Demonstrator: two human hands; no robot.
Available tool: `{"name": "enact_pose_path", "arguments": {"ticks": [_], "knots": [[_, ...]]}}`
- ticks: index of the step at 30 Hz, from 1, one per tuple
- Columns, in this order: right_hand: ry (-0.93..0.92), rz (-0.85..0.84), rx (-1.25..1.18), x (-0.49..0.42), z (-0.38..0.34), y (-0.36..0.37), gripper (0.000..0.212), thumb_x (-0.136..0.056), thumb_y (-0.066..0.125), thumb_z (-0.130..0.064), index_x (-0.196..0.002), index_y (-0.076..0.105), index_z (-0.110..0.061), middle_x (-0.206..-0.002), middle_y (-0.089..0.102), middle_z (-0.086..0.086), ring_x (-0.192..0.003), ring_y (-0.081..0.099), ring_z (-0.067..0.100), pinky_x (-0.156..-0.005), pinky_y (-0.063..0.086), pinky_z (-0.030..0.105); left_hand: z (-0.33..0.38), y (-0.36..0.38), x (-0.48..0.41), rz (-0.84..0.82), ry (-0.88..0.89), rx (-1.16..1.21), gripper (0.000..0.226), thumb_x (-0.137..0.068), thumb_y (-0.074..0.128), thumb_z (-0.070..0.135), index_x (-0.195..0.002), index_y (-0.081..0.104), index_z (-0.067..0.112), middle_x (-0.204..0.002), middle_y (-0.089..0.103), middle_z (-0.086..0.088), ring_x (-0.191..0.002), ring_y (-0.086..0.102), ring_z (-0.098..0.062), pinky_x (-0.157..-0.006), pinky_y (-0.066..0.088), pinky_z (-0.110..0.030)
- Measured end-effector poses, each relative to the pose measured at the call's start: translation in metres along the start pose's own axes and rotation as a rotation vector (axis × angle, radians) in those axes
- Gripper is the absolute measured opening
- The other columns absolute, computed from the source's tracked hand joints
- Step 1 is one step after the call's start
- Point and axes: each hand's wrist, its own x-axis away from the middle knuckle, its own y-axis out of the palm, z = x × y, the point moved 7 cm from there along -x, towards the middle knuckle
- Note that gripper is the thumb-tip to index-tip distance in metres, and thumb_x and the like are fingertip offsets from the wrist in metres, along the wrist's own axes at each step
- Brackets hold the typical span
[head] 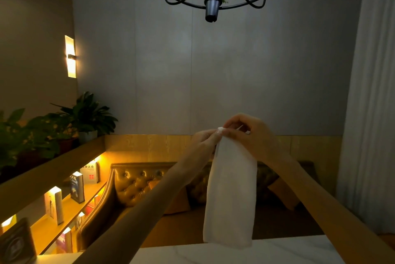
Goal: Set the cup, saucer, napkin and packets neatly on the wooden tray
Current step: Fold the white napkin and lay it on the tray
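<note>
White napkin (230, 197) hanging above the counter (235, 251), its top edge pinched by left hand (206, 137) and right hand (248, 133), fingers of both hands closed on the cloth.

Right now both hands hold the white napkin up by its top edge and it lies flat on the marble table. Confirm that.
Not quite. Both hands, left hand and right hand, do pinch the white napkin by its top edge, but it hangs down in the air above the marble table, not flat on it. The head view shows this.
</note>
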Motion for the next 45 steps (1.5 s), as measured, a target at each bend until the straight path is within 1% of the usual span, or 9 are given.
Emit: {"name": "enact_pose_path", "arguments": {"ticks": [7,12,15,20,24,29,35,41,45], "knots": [[0.007,-0.069,-0.003,0.005,-0.006,0.006,0.012,-0.085,0.068,-0.032,-0.090,0.058,-0.028,-0.083,0.060,-0.014,-0.073,0.061,0.003,-0.062,0.045,0.015,0.006,-0.002,0.010,-0.052,0.077,-0.121,0.015,-0.097,0.054,0.018,-0.105,0.065,0.015,-0.097,0.072,-0.001,-0.091,0.072,-0.014,-0.075,0.059,-0.024],[-0.031,-0.050,-0.004,0.000,-0.010,0.008,0.012,-0.084,0.067,-0.037,-0.093,0.061,-0.031,-0.082,0.060,-0.019,-0.077,0.060,-0.007,-0.062,0.041,0.011,0.009,-0.010,0.011,0.003,0.108,-0.163,0.023,-0.098,0.052,0.021,-0.108,0.065,0.005,-0.102,0.069,-0.017,-0.092,0.070,-0.021,-0.078,0.061,-0.033],[-0.036,-0.071,-0.010,0.002,-0.005,0.007,0.016,-0.084,0.057,-0.050,-0.089,0.059,-0.035,-0.088,0.058,-0.020,-0.085,0.060,0.002,-0.070,0.046,0.017,0.008,-0.022,0.011,0.093,0.132,-0.194,0.014,-0.098,0.051,0.027,-0.100,0.064,0.022,-0.100,0.069,-0.013,-0.088,0.068,-0.018,-0.076,0.059,-0.032],[0.160,-0.402,-0.245,0.023,0.020,0.022,0.023,-0.080,0.056,-0.055,-0.085,0.069,-0.036,-0.092,0.070,-0.007,-0.089,0.068,0.012,-0.080,0.059,0.031,0.000,-0.044,0.013,0.155,0.096,-0.195,0.013,-0.098,0.050,0.031,-0.099,0.062,0.032,-0.092,0.069,0.009,-0.084,0.068,-0.002,-0.066,0.056,-0.018],[0.146,-0.204,-0.141,0.026,0.024,0.014,0.018,-0.083,0.062,-0.043,-0.091,0.066,-0.027,-0.089,0.070,-0.003,-0.082,0.070,0.015,-0.076,0.061,0.039,-0.002,-0.052,0.014,0.202,0.097,-0.241,0.015,-0.100,0.049,0.028,-0.095,0.062,0.032,-0.091,0.068,0.003,-0.083,0.067,-0.010,-0.068,0.060,-0.027],[0.126,0.007,-0.058,0.022,0.022,0.002,0.030,-0.082,0.071,-0.026,-0.109,0.059,-0.028,-0.094,0.062,-0.010,-0.084,0.063,0.010,-0.073,0.057,0.026,-0.009,-0.051,0.012,0.225,0.094,-0.280,0.028,-0.102,0.043,0.024,-0.107,0.060,0.002,-0.102,0.062,-0.025,-0.094,0.062,-0.039,-0.080,0.055,-0.054],[0.227,-0.174,-0.165,0.013,0.025,0.027,0.044,-0.084,0.065,-0.040,-0.125,0.055,-0.028,-0.123,0.054,-0.008,-0.110,0.054,0.010,-0.082,0.050,0.022,-0.015,-0.031,0.004,0.181,0.164,-0.382,0.021,-0.103,0.042,0.021,-0.100,0.058,0.008,-0.080,0.058,0.002,-0.067,0.059,-0.001,-0.056,0.049,-0.015],[0.079,-0.194,-0.002,-0.001,0.006,0.045,0.025,-0.088,0.062,-0.040,-0.110,0.064,-0.029,-0.102,0.062,-0.011,-0.088,0.060,0.002,-0.072,0.047,0.019,-0.035,-0.021,0.003,0.172,0.115,-0.324,0.019,-0.102,0.041,0.033,-0.107,0.051,0.019,-0.096,0.063,-0.002,-0.083,0.067,-0.014,-0.069,0.061,-0.036],[0.071,-0.158,0.024,-0.001,0.012,0.054,0.016,-0.088,0.064,-0.035,-0.101,0.069,-0.028,-0.097,0.064,-0.011,-0.085,0.061,0.001,-0.073,0.046,0.019,-0.048,-0.019,0.011,0.183,0.027,-0.194,0.017,-0.102,0.041,0.034,-0.114,0.044,0.022,-0.104,0.062,-0.005,-0.087,0.069,-0.013,-0.064,0.059,-0.023]]}}
